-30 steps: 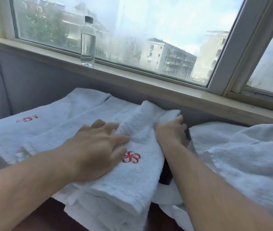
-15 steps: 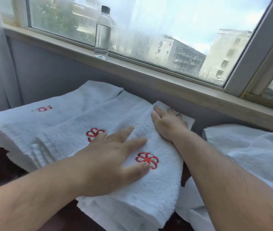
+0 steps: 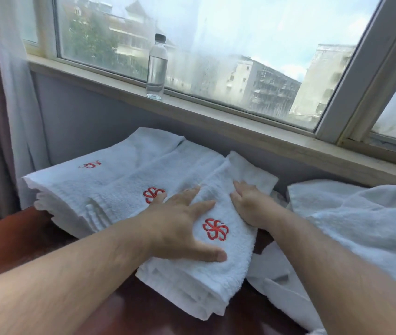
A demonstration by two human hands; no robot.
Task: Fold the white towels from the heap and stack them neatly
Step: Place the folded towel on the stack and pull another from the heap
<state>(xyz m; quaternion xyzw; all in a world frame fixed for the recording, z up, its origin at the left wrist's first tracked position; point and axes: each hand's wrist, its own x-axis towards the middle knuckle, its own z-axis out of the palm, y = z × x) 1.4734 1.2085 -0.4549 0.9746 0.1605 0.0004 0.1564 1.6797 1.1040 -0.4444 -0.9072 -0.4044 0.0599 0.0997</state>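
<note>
- The left hand (image 3: 180, 228) lies flat on the folded towel (image 3: 228, 259), fingers spread and straight. It presses down and grips nothing.
- The right hand (image 3: 250, 206), just beyond and to the right of the left, rests flat on the far half of the same towel. Its fingers are straight and clasp nothing.
- The towel sits directly under both palms with its red emblem (image 3: 215, 229) between them. It lies on other folded layers.
- Left of the left hand, the stack (image 3: 119, 189) of folded towels spreads in overlapping steps, not one squared column. Several towels are done.
- Right of the right hand, the heap (image 3: 361, 226) of unfolded white towels lies loose, so I judge a good share of folding is left.
- This towel looks folded and placed. Smoothing appears to be the step in hand, and the stack is not yet squared.
</note>
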